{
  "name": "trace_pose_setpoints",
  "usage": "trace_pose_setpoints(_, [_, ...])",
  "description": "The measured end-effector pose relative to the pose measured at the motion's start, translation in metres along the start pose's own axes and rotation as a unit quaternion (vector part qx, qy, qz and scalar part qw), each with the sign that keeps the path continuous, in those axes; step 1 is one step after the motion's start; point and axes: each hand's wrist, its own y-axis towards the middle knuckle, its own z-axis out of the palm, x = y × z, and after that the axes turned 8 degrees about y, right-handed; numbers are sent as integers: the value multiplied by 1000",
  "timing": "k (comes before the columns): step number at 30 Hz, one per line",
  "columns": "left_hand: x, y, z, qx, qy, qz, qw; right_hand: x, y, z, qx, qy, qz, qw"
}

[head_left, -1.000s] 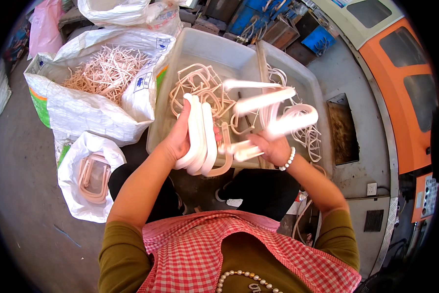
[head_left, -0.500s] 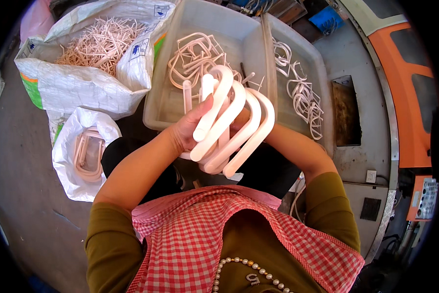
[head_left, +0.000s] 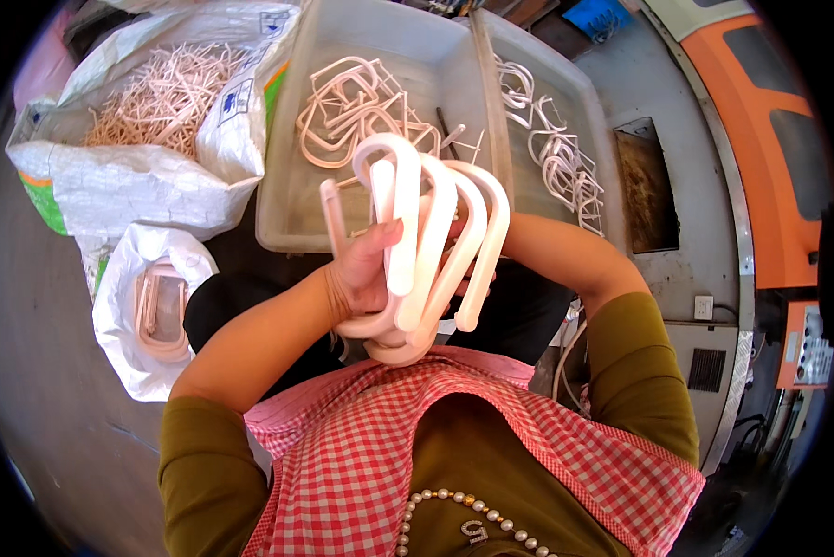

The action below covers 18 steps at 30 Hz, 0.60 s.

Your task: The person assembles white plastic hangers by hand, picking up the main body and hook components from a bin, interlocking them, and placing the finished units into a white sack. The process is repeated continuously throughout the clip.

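Bundle of pale U-shaped plastic handles (head_left: 426, 251) clenched in left hand (head_left: 366, 274); right hand hidden behind, grip untellable. Risk: outer handles fanned loose, slippage likely.

A bundle of pale pink, U-shaped plastic handles (head_left: 426, 251) stands stacked side by side, four or so, their curved tops pointing up and away and their straight legs running down toward the chest. The pieces are smooth and glossy, broad and flat in section, each bent like a horseshoe. The bundle hangs just in front of the near wall of the grey plastic tub (head_left: 380, 37), overlapping its rim in the view. The left hand (head_left: 366, 274) wraps the legs from the left, thumb laid across the front piece (the lower ends fan out a little). The right hand is mostly hidden behind the bundle.
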Motion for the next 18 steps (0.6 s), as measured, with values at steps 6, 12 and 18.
trace_pose_setpoints(6, [6,8,12,20,-33,-20,999,2,-6,4,-16,40,13,999])
trace_pose_setpoints(12, [4,8,7,-97,-17,-36,995,7,-7,6,-30,96,17,995])
trace_pose_setpoints(18, [-18,1,13,-108,47,17,993,12,-6,2,-104,181,15,978])
